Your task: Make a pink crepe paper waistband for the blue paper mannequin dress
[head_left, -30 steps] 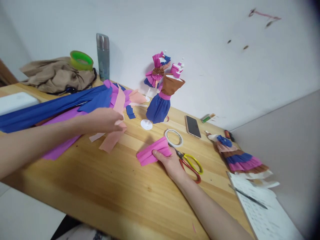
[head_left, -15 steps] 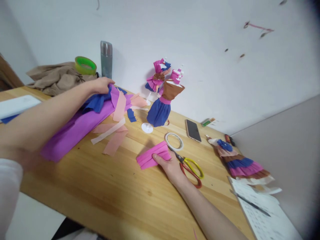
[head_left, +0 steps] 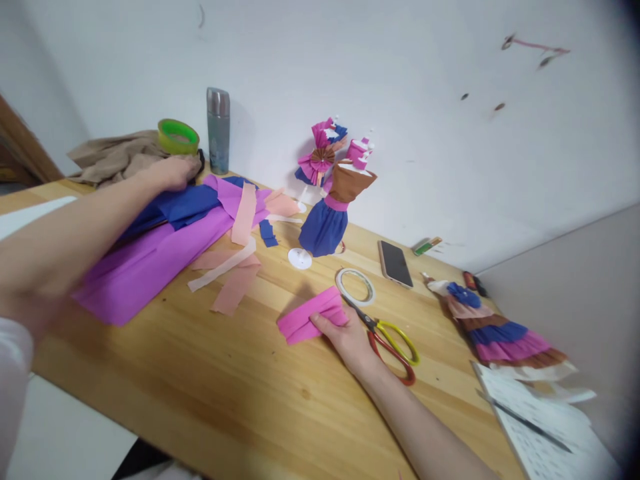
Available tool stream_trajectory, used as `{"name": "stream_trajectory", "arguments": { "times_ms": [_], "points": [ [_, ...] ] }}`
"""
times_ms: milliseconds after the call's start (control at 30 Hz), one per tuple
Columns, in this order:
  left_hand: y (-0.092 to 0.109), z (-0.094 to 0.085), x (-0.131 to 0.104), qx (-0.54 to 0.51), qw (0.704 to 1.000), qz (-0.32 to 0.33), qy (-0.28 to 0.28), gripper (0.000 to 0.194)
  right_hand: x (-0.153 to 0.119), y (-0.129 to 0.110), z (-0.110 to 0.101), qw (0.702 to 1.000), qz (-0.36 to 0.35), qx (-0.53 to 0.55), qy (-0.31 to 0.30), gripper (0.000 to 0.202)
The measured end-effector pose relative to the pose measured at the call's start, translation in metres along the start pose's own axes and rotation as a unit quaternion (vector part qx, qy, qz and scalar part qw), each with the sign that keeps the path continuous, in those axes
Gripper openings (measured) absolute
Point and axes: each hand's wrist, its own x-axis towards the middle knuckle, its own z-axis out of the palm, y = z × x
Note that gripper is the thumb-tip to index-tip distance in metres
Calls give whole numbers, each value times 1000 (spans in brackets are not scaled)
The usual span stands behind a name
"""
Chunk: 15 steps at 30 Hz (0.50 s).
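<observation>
My right hand [head_left: 345, 337] holds a folded piece of pink crepe paper [head_left: 306, 319], thumb pressed on top, just above the table. Beside that hand lie scissors [head_left: 393, 347] with one yellow and one red handle, their tips near a white tape roll [head_left: 356, 287]. My left hand [head_left: 177, 172] reaches over blue crepe paper [head_left: 187, 205] by the brown cloth; its fingers are turned away and hidden. A long purple crepe sheet [head_left: 145, 263] spreads beneath the blue paper. Peach strips [head_left: 235, 290] and a small blue scrap [head_left: 269, 233] lie nearby.
Paper-dressed figures [head_left: 325, 223] stand by the wall. A grey flask [head_left: 219, 133] and green tape roll [head_left: 179, 135] on brown cloth [head_left: 107, 157] are at back left. Rightward lie a phone [head_left: 395, 263], a layered paper dress [head_left: 505, 330] and a notebook with a pen [head_left: 535, 427].
My left hand has moved left, off the purple paper's upper end toward the brown cloth. My right hand keeps the pink crepe paper. The view has shifted slightly.
</observation>
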Motion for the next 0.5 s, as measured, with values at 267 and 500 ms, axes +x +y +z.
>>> {"name": "stream_trajectory", "arguments": {
  "times_ms": [267, 500],
  "points": [
    [61, 8, -18, -28, 997, 1, 74, 35, -2, 0, 0, 1000, -6, 6, -1, 40],
    [154, 95, -86, -424, 873, -16, -242, 9, -2, -5, -4, 994, 23, 105, -11, 36]
  ]
}}
